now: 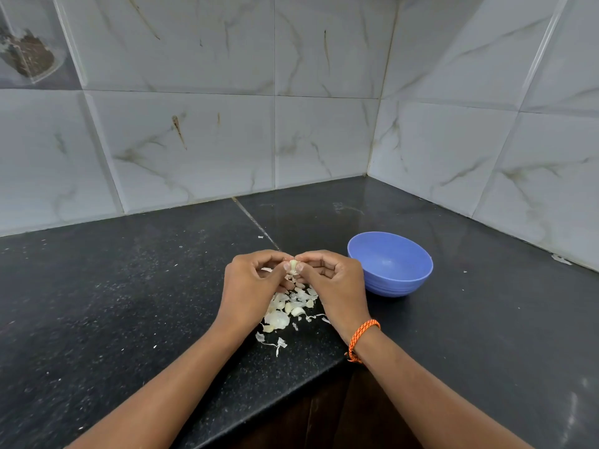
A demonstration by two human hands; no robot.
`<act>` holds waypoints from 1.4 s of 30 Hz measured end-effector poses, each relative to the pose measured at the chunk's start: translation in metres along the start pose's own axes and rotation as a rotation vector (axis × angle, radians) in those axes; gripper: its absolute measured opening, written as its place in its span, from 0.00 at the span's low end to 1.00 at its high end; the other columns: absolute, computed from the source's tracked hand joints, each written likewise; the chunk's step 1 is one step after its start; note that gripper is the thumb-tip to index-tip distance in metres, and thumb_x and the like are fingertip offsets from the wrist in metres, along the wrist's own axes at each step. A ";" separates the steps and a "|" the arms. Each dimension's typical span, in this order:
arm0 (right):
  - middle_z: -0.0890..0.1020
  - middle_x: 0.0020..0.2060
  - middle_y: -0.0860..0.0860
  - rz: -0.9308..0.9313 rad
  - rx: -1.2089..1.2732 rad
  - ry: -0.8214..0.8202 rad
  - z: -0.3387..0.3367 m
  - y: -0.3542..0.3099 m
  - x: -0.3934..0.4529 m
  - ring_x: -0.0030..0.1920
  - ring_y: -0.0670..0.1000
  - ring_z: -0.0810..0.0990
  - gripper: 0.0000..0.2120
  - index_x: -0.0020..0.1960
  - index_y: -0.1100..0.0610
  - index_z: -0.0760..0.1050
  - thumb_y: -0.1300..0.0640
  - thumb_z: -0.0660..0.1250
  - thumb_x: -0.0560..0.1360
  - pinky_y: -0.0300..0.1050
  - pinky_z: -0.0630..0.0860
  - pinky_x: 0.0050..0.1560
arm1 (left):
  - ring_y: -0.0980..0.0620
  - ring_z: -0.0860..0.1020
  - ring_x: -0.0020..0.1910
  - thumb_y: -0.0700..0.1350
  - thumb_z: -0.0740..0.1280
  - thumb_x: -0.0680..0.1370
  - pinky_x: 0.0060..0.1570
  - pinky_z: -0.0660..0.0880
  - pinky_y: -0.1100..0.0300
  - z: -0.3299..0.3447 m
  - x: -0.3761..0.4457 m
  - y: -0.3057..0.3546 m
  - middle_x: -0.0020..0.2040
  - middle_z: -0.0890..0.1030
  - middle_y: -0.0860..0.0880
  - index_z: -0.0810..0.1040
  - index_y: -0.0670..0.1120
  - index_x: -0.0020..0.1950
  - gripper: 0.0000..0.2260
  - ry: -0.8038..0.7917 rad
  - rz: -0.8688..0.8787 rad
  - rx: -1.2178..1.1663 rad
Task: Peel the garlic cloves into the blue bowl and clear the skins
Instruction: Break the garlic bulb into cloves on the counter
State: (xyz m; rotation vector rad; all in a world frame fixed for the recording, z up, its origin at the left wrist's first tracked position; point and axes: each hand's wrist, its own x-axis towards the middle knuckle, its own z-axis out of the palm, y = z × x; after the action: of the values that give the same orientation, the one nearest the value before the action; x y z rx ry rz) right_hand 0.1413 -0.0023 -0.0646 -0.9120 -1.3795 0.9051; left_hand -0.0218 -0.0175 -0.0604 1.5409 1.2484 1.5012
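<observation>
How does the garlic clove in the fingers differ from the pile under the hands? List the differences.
The garlic clove is held up, pinched between left hand and right hand; the pile lies loose on the counter. The garlic clove is one piece; the pile is many skins and cloves, scattered. Both are pale and outside the blue bowl.

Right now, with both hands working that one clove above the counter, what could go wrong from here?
1. The left hand and right hand pinch the garlic clove over the pile of skins, not over the blue bowl; if it slips, it may land among the skins.
2. The pile seems to mix cloves with skins, so clearing could sweep cloves away.
3. Skins lie near the counter edge and could fall off.
</observation>
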 end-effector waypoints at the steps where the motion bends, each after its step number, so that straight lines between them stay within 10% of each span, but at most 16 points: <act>1: 0.90 0.43 0.52 -0.013 -0.015 0.006 0.001 0.000 -0.001 0.45 0.54 0.90 0.07 0.51 0.58 0.88 0.59 0.81 0.75 0.51 0.87 0.50 | 0.46 0.89 0.40 0.43 0.77 0.81 0.46 0.87 0.49 0.000 -0.001 0.001 0.43 0.90 0.48 0.90 0.46 0.53 0.03 -0.007 -0.011 -0.019; 11: 0.88 0.39 0.49 -0.095 -0.112 0.033 0.005 -0.002 0.000 0.41 0.46 0.87 0.08 0.52 0.58 0.85 0.69 0.74 0.77 0.40 0.83 0.43 | 0.44 0.90 0.43 0.39 0.79 0.77 0.47 0.86 0.57 0.001 -0.001 0.004 0.43 0.90 0.44 0.90 0.43 0.53 0.06 -0.045 -0.067 -0.149; 31: 0.88 0.42 0.53 -0.069 -0.077 0.041 0.003 0.005 0.001 0.43 0.55 0.88 0.08 0.52 0.57 0.86 0.68 0.74 0.78 0.54 0.88 0.45 | 0.43 0.89 0.44 0.31 0.73 0.80 0.46 0.85 0.58 -0.001 0.003 0.004 0.44 0.90 0.43 0.90 0.41 0.53 0.08 -0.088 -0.032 -0.140; 42: 0.88 0.47 0.48 -0.061 -0.219 -0.023 0.005 0.011 0.002 0.48 0.46 0.87 0.08 0.57 0.55 0.87 0.60 0.77 0.78 0.39 0.84 0.48 | 0.48 0.89 0.44 0.40 0.82 0.75 0.50 0.87 0.52 -0.003 0.004 -0.003 0.43 0.89 0.48 0.89 0.49 0.51 0.08 0.011 -0.073 0.002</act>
State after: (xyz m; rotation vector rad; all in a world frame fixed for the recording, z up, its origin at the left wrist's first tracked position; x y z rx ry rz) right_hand 0.1360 0.0041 -0.0742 -1.0210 -1.5394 0.7299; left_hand -0.0259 -0.0137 -0.0615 1.4740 1.2983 1.4643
